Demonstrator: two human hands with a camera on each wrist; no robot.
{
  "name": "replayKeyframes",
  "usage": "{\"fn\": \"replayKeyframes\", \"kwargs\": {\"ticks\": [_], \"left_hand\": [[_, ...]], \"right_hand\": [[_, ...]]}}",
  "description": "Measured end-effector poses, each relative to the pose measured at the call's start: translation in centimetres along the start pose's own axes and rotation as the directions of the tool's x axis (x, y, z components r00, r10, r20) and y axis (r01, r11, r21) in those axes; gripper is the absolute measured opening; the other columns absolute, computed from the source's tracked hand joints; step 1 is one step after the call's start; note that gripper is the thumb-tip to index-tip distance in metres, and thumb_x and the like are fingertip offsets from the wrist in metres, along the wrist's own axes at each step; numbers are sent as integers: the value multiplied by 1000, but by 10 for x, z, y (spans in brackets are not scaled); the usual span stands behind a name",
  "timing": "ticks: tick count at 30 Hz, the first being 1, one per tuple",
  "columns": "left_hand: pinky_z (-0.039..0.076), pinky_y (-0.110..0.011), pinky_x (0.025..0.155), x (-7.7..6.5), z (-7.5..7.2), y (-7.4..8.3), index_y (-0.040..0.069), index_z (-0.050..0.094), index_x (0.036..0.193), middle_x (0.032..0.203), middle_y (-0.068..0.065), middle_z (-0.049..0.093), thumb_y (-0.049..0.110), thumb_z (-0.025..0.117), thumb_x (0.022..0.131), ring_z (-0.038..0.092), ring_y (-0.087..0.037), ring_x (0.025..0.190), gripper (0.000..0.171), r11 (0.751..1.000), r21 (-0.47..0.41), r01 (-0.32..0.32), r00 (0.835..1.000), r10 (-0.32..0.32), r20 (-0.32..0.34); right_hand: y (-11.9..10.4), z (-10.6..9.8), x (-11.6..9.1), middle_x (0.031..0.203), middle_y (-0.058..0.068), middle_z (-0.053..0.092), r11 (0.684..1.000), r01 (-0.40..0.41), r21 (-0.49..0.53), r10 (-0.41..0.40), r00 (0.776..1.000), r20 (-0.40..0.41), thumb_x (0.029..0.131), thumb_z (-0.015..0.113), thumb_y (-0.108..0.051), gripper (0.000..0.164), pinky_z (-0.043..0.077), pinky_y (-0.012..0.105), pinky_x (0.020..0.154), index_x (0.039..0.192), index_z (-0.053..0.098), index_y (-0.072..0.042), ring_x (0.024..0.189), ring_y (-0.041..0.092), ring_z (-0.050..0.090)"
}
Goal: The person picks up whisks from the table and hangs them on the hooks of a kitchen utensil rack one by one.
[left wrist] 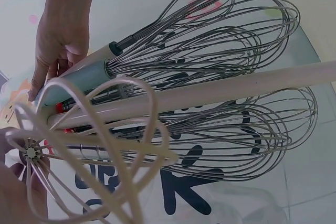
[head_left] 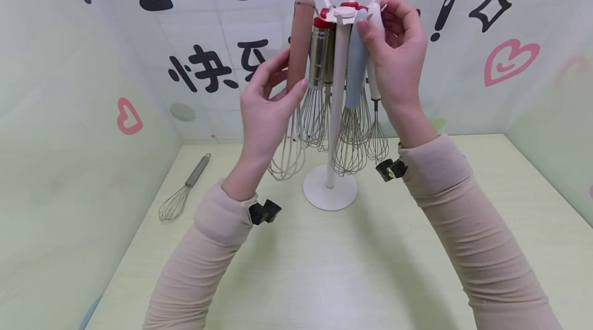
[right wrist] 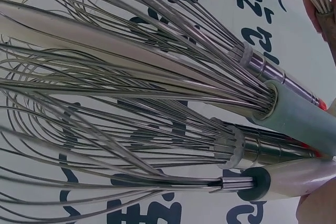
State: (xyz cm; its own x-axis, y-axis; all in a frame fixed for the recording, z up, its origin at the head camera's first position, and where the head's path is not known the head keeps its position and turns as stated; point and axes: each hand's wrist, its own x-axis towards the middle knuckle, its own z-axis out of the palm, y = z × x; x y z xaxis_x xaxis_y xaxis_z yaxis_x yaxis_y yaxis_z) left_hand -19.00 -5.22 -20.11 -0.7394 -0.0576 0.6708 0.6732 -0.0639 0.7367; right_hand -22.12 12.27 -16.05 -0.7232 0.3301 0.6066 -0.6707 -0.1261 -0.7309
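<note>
My left hand (head_left: 266,108) grips a whisk with a brown wooden handle (head_left: 301,44), upright at the left side of a white whisk stand (head_left: 340,57). Its pale wire loops hang below the hand and fill the front of the left wrist view. At the stand's top right, my right hand (head_left: 403,54) holds a white-handled whisk (head_left: 374,83) between thumb and fingers. The thumb lies against the handle of a light blue whisk (head_left: 355,72) beside it. Part of the white handle is hidden behind the thumb.
Metal-handled whisks with red tops (head_left: 318,57) hang around the pole from the hooked top. The stand's round base (head_left: 330,201) rests on the pale table (head_left: 296,268). A metal whisk (head_left: 196,171) lies at the table's left. A printed cloth (head_left: 208,108) hangs behind.
</note>
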Motion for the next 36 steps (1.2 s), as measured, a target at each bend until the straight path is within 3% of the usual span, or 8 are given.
{"fn": "replayKeyframes", "kwargs": {"ticks": [16, 36], "left_hand": [[56, -27, 92, 4, 4, -1, -3, 55, 130, 128, -17, 58, -5, 69, 82, 61, -20, 107, 51, 1000, 4, -2, 1000, 2, -20], [57, -25, 89, 6, 6, 0, 0, 59, 127, 117, -18, 58, -1, 71, 82, 62, -19, 106, 47, 994, 90, -61, 997, 65, -40]], "right_hand": [[0, 0, -1, 110, 3, 53, 1000, -4, 16, 3, 1000, 17, 81, 70, 0, 40, 49, 22, 97, 118, 53, 0, 101, 13, 52], [1, -1, -1, 110, 3, 53, 1000, -5, 13, 5, 1000, 17, 82, 70, -1, 41, 48, 22, 99, 118, 53, 0, 101, 13, 52]]}}
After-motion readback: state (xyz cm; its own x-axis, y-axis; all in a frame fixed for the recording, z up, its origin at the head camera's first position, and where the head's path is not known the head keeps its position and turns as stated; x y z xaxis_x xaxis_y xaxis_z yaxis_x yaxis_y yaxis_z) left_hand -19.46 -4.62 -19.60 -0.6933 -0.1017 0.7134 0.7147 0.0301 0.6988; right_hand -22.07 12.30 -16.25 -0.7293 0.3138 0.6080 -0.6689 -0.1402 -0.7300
